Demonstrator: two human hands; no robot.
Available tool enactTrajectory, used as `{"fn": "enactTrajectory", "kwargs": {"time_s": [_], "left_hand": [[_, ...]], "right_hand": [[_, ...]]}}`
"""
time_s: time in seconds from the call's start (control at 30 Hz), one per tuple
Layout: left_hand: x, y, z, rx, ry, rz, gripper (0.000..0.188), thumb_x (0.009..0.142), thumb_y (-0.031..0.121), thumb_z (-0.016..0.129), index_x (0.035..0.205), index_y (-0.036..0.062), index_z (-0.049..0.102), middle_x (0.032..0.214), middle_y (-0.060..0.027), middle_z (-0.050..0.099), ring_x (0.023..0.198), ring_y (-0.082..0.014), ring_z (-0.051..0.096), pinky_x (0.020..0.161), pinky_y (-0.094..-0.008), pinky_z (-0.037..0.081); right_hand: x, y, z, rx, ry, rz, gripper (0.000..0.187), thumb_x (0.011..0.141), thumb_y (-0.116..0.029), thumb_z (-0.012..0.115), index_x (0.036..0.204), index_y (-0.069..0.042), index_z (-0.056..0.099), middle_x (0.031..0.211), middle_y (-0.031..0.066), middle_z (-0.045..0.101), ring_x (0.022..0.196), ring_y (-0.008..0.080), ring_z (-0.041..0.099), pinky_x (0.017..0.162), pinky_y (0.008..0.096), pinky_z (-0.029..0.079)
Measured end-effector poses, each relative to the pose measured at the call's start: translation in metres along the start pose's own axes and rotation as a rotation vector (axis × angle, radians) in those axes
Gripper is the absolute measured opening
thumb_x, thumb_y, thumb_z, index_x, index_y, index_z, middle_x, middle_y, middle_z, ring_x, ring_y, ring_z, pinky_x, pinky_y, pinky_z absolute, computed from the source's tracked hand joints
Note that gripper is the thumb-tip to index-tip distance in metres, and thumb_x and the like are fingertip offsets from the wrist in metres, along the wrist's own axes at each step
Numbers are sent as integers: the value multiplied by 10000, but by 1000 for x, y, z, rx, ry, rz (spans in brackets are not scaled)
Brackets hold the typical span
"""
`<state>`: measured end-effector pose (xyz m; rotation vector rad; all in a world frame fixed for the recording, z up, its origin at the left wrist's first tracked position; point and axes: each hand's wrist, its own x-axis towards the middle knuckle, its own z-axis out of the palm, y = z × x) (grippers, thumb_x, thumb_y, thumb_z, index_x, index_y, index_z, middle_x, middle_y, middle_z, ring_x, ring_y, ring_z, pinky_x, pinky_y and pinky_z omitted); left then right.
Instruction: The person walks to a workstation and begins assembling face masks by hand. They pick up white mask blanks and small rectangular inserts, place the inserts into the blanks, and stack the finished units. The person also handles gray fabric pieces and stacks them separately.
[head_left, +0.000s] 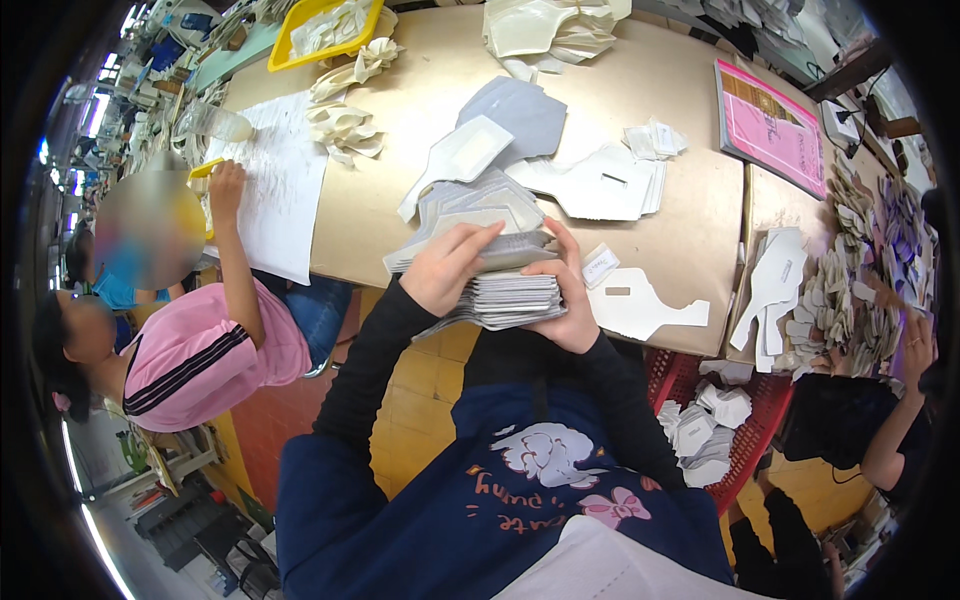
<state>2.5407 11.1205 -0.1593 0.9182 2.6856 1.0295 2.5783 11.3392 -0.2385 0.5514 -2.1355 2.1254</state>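
A thick stack of grey, flat cut pieces (515,298) sits at the table's near edge, in front of my body. My right hand (565,298) grips its right end, with a finger reaching up to the upper pieces. On the stack's left side, my left hand (447,268) is closed with its fingertips on the upper grey pieces; its thumb is mostly hidden. Beyond my hands lie fanned-out grey pieces (465,197), a white paddle-shaped piece (465,152) and larger blue-grey pieces (525,110). To the right is a white template with a slot (640,302).
White slotted pieces (600,182) lie farther right, near a pink booklet (770,130). A yellow tray (325,30) stands far left. Under the table's right side, a red crate (745,470) holds cut pieces. A co-worker in pink (215,345) sits left; another person's hand (915,345) shows at right.
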Motion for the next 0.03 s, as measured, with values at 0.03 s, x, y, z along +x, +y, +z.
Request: {"fn": "enactTrajectory", "kwargs": {"time_s": [0.03], "left_hand": [[-1,4,-2,-9,-53,3,639,877,45,658,1475,79,438,1187,-167,553,1080,-337,584,933,-382,476]], "right_hand": [[0,6,2,77,-38,18,628,576,-147,917,1135,-182,634,1600,204,178,1502,425,105,1161,570,204]]}}
